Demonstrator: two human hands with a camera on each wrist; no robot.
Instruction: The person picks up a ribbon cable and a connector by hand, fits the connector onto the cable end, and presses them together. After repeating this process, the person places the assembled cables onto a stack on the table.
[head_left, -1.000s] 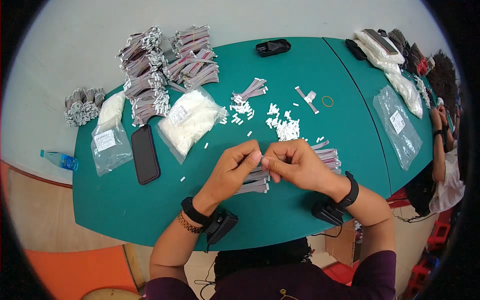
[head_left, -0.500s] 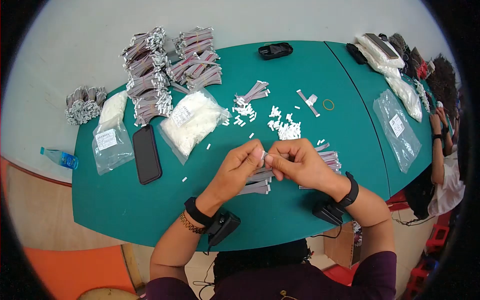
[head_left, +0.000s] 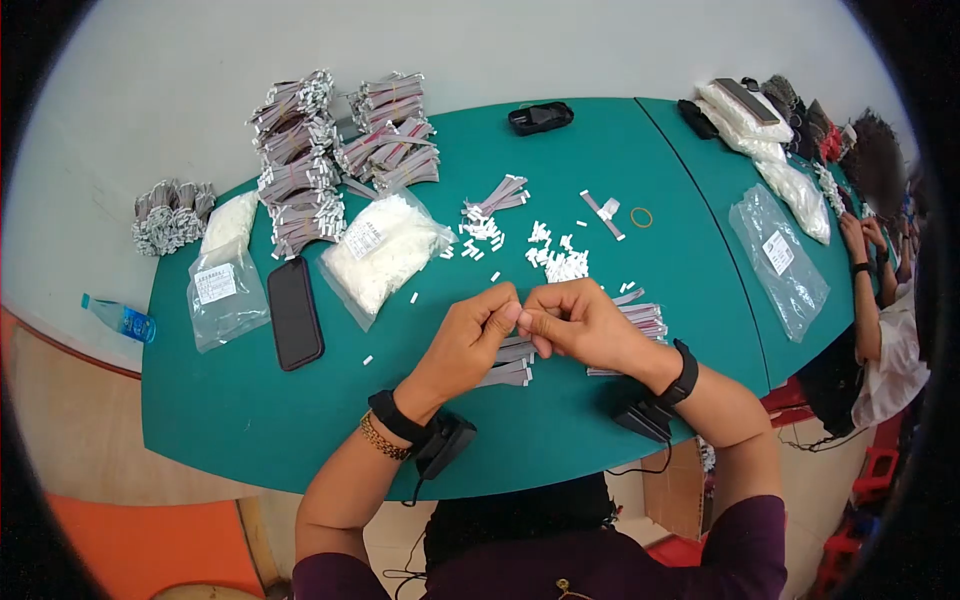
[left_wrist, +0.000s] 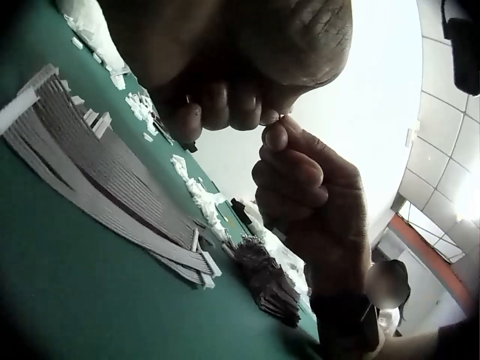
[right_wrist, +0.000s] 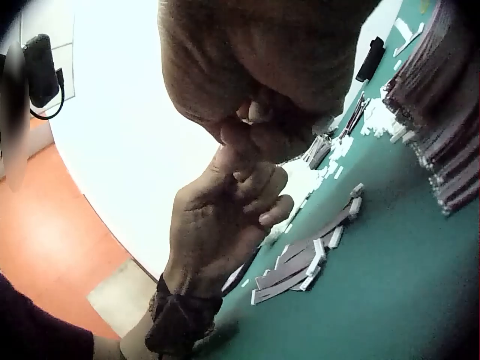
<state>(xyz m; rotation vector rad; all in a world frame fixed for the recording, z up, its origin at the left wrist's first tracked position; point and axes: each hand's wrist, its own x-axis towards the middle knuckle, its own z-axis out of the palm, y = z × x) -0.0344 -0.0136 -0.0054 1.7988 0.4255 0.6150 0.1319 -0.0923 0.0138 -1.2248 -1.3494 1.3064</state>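
Over the green table (head_left: 250,430), both hands meet fingertip to fingertip. The left hand (head_left: 462,345) pinches a tiny piece between thumb and forefinger, mostly hidden by the fingertips. From the other side the right hand (head_left: 590,325) pinches at the same spot, its other fingers curled. In the left wrist view the right hand (left_wrist: 311,187) touches the left one (left_wrist: 232,60) at the tips. Below the hands lie grey flat strips (head_left: 512,372) with white ends; more strips (head_left: 645,322) lie by the right hand. Beyond them is a pile of small white pieces (head_left: 562,264).
Bundled strips (head_left: 300,165) are stacked at the back left, near bags of white pieces (head_left: 375,255) and a phone (head_left: 296,315). A black case (head_left: 541,118) and a rubber band (head_left: 641,217) lie farther back. Another person's arms (head_left: 868,290) are at the right.
The white piece that showed between the fingertips half a second ago is now covered by them. The hands stay together; the head view has shifted slightly.
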